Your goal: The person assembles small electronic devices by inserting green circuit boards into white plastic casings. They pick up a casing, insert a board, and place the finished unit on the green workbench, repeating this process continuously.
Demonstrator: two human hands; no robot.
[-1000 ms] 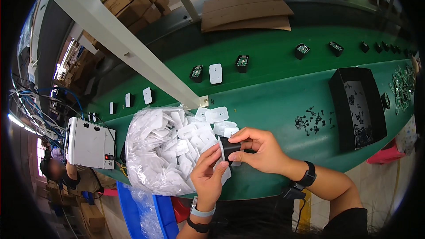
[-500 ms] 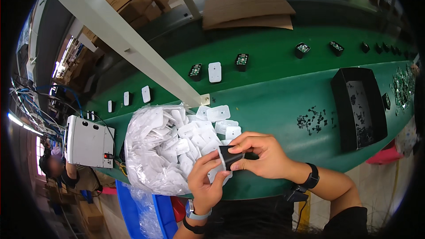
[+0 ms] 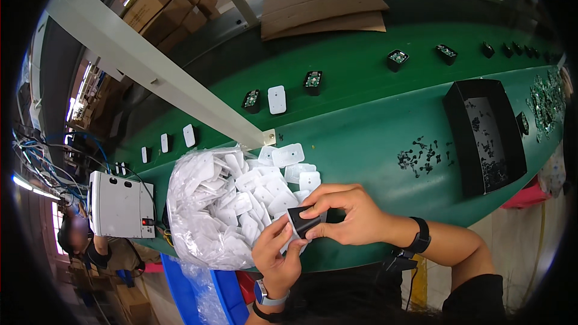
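Between my two hands is a small black plastic housing (image 3: 304, 221), with the pale edge of a white plate on its left side. Thumb and fingers of my right hand (image 3: 358, 216) pinch the housing from the right. My left hand (image 3: 277, 259) closes on its left end, at the white plate. Fingers hide part of both pieces. Just left of my hands, a clear plastic bag (image 3: 186, 229) spills many white plates (image 3: 288, 155) onto the green tabletop (image 3: 355, 150).
Black housings with circuit boards (image 3: 312, 82) and white-topped ones (image 3: 277, 100) line the green belt. Small black parts (image 3: 421, 156) lie beside a black box (image 3: 460, 144); green boards (image 3: 546, 105) are piled far right. A white machine (image 3: 122, 204) and slanted post (image 3: 156, 72) stand left.
The view has shifted, so the belt and table items appear farther left. The housing has tilted a little and come slightly lower, still held by both hands.
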